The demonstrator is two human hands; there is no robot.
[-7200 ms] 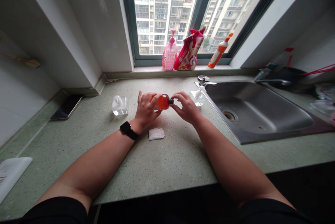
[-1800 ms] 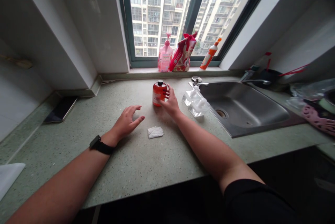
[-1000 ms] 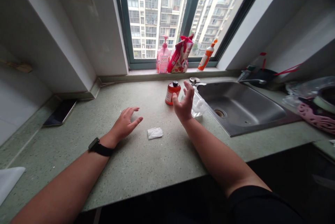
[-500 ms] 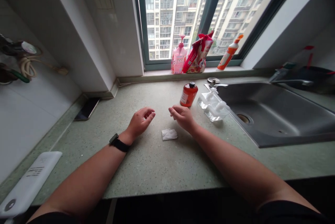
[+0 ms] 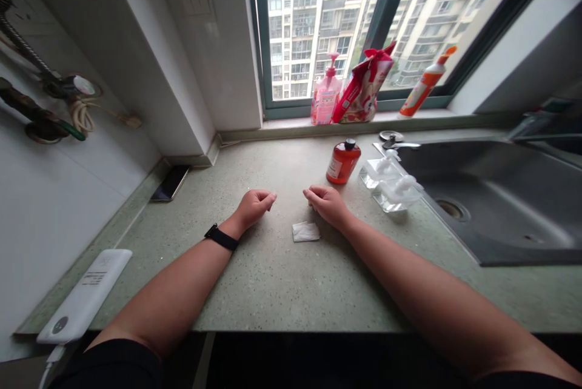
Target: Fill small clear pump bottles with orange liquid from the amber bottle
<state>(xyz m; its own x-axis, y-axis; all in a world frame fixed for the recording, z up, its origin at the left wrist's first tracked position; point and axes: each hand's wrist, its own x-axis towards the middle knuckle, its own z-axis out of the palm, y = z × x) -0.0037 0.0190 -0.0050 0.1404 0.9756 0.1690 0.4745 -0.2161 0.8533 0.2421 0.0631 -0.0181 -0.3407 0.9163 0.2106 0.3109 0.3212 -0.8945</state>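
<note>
My left hand (image 5: pixel 254 207) rests on the speckled green countertop (image 5: pixel 273 292) with its fingers curled, holding nothing. My right hand (image 5: pixel 328 206) lies a little to its right, also curled and empty. Nearest to it is a folded white tissue (image 5: pixel 305 231), just below the fingertips and apart from them. An orange bottle with a black cap (image 5: pixel 343 162) stands upright beyond my right hand, not touched. A black watch (image 5: pixel 221 237) circles my left wrist.
Two clear plastic pump pieces (image 5: pixel 391 183) lie right of the bottle, beside a steel sink (image 5: pixel 491 195). A phone (image 5: pixel 170 183) and a white power bank (image 5: pixel 85 295) lie along the left wall. A pink pump bottle (image 5: pixel 326 98) and other packages stand on the windowsill.
Both hands have curled and come to rest closer together, with my right hand drawn back from the bottle. The view has turned, so the bottle, tissue and sink sit further right in the picture.
</note>
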